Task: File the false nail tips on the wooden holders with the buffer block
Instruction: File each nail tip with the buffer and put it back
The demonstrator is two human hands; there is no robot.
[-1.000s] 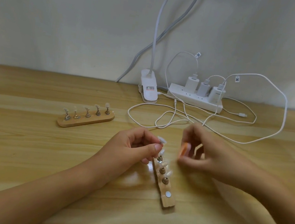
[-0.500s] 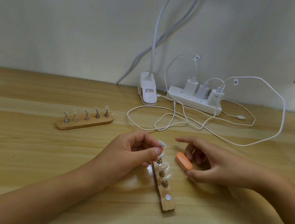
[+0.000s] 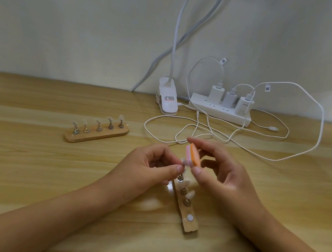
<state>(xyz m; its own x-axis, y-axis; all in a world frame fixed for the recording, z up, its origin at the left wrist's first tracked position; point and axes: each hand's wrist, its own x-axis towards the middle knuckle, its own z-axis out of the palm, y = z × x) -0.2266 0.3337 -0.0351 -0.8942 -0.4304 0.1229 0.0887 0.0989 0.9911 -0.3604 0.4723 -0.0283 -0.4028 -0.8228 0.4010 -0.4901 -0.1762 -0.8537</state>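
Half a second on, raised the buffer block [image 3: 193,156] in a right hand [image 3: 224,175] pinch, brought against the nail tip [image 3: 184,162] pinched by left hand [image 3: 147,165] above the wooden holder [image 3: 188,218]; ready to file.

Along the far edge of the light wooden bench [image 3: 20,166], a white clip-on lamp base [image 3: 167,103], a white power strip with three chargers [image 3: 219,109] and loose loops of white cable [image 3: 201,133] block the middle and right. A pale oblong wooden holder with five nail tips [image 3: 97,133] stands left of centre. The left hand [image 3: 151,166] and right hand [image 3: 224,175] close off the centre, with a second wooden holder [image 3: 188,218] between the forearms. Bare wood runs to the left and right edges.
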